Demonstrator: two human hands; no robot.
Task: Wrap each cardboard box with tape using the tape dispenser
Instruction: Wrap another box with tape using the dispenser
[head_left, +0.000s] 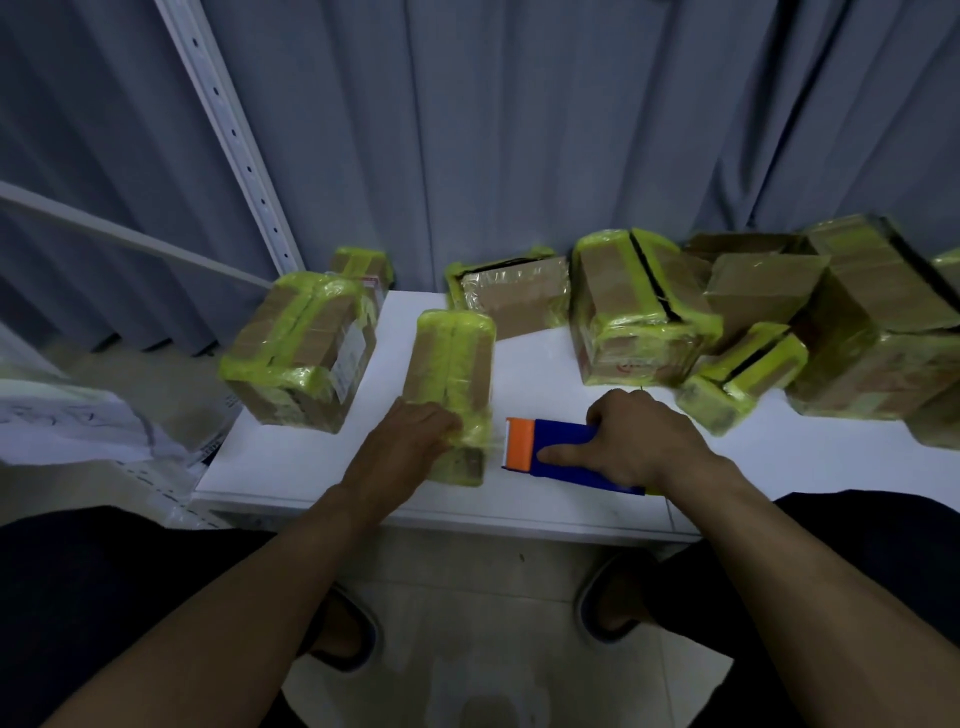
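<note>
Centre of frame: narrow box (449, 384), lying lengthwise on the white table (311, 467), already banded in yellow-green tape along its top and over its near end.

Left hand (410, 436) holds the near end, fingers curled over the top edge. I judge this pins the box so it does not slide while tape is pulled.

Just right of that end: tape dispenser (550, 452), blue body, orange front facing the box. Right hand (639, 441) grips it, fingers wrapped over the far side, thumb laid flat along the near face, likely to steer the front. Whether a strip still joins dispenser and box I cannot tell.

Outward: one wrapped box (301, 353) at the left edge of the table, a crowded heap of boxes (727, 312) at upper right, some with bare flaps. Grey curtain (519, 130) hangs behind.
</note>
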